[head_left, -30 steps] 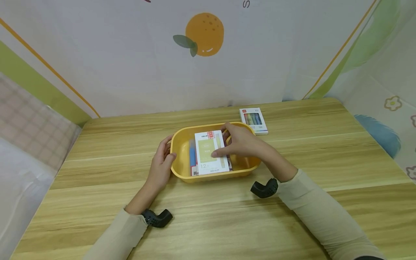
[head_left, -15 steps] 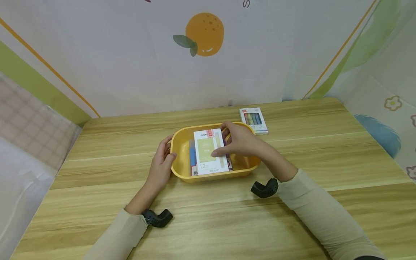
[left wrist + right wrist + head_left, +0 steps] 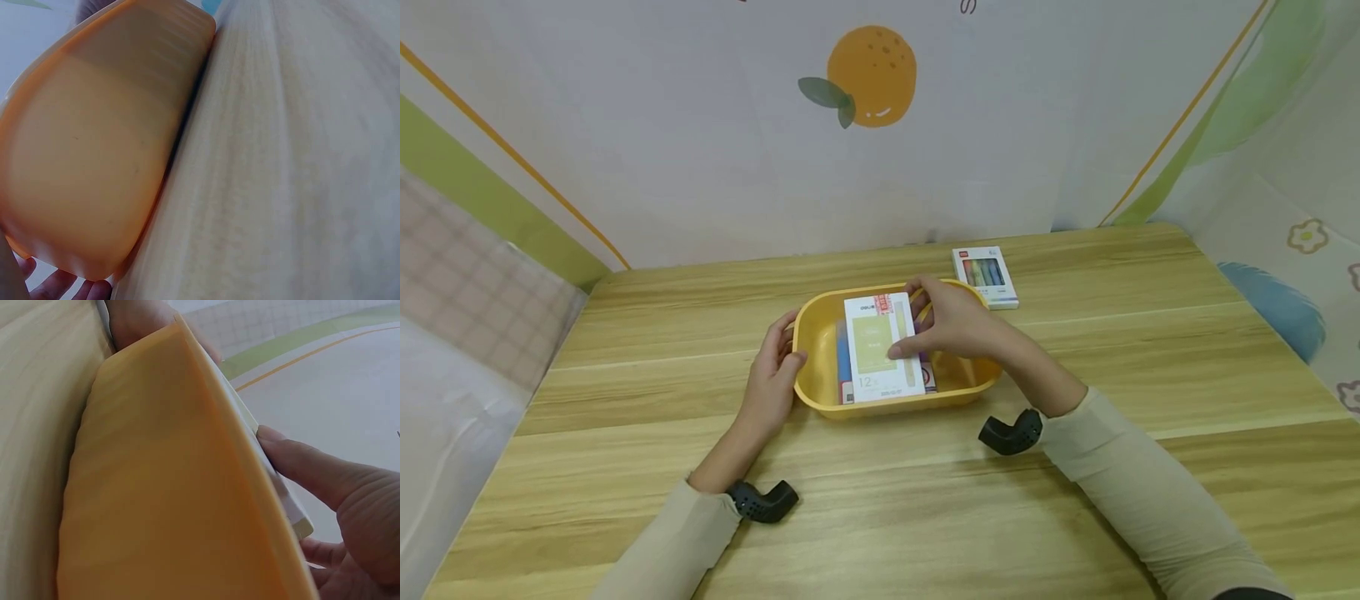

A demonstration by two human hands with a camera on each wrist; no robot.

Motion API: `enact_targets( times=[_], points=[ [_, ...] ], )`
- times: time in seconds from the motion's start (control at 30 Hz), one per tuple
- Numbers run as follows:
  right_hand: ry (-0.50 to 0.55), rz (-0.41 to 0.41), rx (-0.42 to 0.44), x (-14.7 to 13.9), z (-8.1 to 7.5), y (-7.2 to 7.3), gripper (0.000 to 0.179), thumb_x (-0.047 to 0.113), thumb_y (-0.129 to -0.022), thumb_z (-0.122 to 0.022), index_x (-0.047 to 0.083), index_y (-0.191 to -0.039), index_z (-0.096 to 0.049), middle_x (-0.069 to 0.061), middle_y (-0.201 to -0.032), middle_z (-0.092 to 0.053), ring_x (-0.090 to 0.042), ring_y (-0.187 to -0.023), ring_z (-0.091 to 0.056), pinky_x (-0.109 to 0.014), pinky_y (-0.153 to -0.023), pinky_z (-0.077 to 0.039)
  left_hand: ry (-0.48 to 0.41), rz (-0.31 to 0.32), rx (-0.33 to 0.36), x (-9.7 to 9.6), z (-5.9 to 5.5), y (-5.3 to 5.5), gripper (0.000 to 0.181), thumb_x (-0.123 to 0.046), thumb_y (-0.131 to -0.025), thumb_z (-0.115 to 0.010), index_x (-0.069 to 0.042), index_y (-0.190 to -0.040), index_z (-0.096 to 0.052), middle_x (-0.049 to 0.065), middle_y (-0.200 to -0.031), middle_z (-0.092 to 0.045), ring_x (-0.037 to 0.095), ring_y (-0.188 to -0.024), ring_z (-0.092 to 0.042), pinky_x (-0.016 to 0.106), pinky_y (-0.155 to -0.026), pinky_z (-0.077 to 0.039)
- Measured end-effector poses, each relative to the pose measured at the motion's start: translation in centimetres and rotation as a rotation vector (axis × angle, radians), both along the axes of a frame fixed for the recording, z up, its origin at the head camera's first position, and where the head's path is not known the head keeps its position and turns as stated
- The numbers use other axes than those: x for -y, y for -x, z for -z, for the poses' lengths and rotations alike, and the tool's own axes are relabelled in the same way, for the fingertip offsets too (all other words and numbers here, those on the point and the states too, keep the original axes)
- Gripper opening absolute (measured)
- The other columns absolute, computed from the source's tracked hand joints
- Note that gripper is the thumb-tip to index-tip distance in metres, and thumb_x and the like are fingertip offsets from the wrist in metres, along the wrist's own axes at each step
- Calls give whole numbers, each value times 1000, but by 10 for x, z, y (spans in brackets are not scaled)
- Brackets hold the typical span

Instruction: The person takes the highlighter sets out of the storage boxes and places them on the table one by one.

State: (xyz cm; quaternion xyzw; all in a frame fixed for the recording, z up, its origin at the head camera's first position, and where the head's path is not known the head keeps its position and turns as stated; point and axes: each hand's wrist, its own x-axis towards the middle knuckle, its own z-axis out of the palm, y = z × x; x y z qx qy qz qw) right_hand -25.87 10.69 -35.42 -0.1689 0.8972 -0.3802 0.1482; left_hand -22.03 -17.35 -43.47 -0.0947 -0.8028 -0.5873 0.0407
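A yellow plastic basket sits on the wooden table, and my left hand grips its left end with the thumb over the rim. In the left wrist view, fingertips show around the basket's outer wall. My right hand reaches over the far right rim and pinches a flat white box with a yellow-green label and the number 12. The thumb lies on its front; the other fingers are partly hidden behind. Under the box, partly covered, are a blue item and other packaging. The right wrist view shows the box edge above the rim.
Behind the basket's right end lies a white box with a window showing colored sticks. A printed white cloth hangs at the table's back edge. Each wrist carries a black camera mount, one close to the basket's front right.
The white box has shifted slightly left and away from me with my right hand, uncovering a bit more packaging on its right. My left hand keeps its hold on the basket.
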Motion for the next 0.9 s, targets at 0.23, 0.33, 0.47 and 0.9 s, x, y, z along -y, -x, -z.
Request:
enact_targets(
  times=[0.23, 0.33, 0.47, 0.9],
  points=[
    [7, -3, 2, 0, 2, 1, 92, 43, -73, -88, 12, -145, -40, -8, -123, -60, -24, -100, -67, -32, -81, -58, -10, 4, -2, 0, 0, 0, 58, -6, -97, -41, -13, -155, -36, 19, -147, -53, 34, -124, -57, 13, -84, -49],
    [2, -6, 6, 0, 2, 1, 94, 44, -74, -88, 12, -148, -38, -8, -124, -60, -24, -101, -66, -32, -80, -57, -14, 6, -4, 0, -1, 0, 58, -5, -97, -41, -13, -155, -36, 19, -147, -53, 34, -123, -57, 13, -83, -50],
    [-5, -7, 7, 1, 1, 1, 92, 44, -74, -88, 13, -146, -39, -8, -124, -60, -23, -100, -66, -31, -79, -57, -16, 8, -6, 0, -1, 0, 58, -6, -97, -41, -13, -155, -36, 20, -147, -53, 34, -123, -57, 13, -83, -50],
    [4, -32, 23, 2, -1, -3, 89, 41, -75, -88, 12, -143, -39, -9, -124, -60, -23, -103, -67, -33, -84, -57, -7, 15, -6, 1, 0, 0, 58, -6, -98, -41, -14, -155, -36, 20, -144, -55, 36, -115, -60, 15, -78, -53]
  ],
)
